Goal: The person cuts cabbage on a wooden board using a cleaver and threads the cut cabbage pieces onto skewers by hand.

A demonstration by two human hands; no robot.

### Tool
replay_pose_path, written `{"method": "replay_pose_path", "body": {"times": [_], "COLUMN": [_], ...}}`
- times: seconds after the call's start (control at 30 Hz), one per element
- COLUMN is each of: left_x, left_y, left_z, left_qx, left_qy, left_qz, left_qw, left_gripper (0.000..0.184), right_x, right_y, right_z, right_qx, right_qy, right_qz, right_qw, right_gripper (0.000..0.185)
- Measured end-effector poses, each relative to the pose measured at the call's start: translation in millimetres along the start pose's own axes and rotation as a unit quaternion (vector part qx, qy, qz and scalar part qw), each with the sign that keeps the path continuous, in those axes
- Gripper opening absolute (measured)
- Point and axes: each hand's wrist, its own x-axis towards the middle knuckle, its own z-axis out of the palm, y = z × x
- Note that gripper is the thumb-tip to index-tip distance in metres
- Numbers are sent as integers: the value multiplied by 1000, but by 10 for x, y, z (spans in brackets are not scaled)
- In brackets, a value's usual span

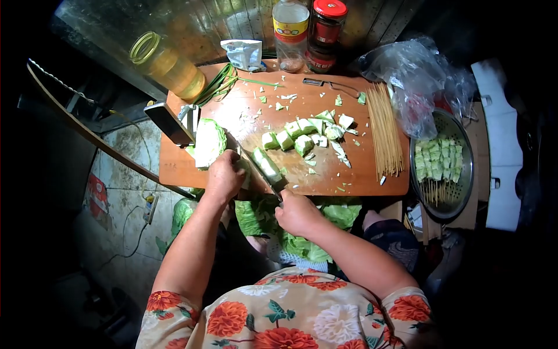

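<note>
My right hand (295,213) is closed round the handle of a knife (260,170) near the front edge of the wooden board (349,186). The blade slants up and left, between a large cabbage piece (209,142) and a long cut cabbage strip (266,164). My left hand (227,174) has its fingers curled at the lower right of the large piece, beside the blade; its fingertips are partly hidden. Several cut cabbage chunks (303,144) lie in the middle of the board, with small scraps around them.
Wooden skewers (383,136) lie at the board's right. Beyond them are a plastic bag (418,75) and a metal colander (469,174) with skewered cabbage (439,160). A phone (168,123), a jar of liquid (171,70), a bottle (290,38) and a peeler (331,85) stand or lie around the board.
</note>
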Motion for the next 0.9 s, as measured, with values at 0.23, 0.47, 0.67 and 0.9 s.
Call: {"method": "replay_pose_path", "body": {"times": [0.23,0.47,0.67,0.9], "left_x": [19,-57,-14,91], "left_y": [-51,224,316,184], "left_z": [-171,-217,-30,153], "left_qx": [134,171,205,109], "left_qy": [-37,-13,21,-27], "left_qz": [17,86,165,296], "left_qw": [990,981,965,949], "left_gripper": [26,28,29,22], "right_x": [-62,-259,-342,-480], "right_y": [13,-29,83,176], "right_z": [-9,-168,-316,-456], "right_qx": [6,96,129,141], "right_qy": [4,41,122,153], "right_qz": [-35,-83,-113,-110], "right_qw": [999,991,977,972], "right_gripper": [36,34,27,25]}}
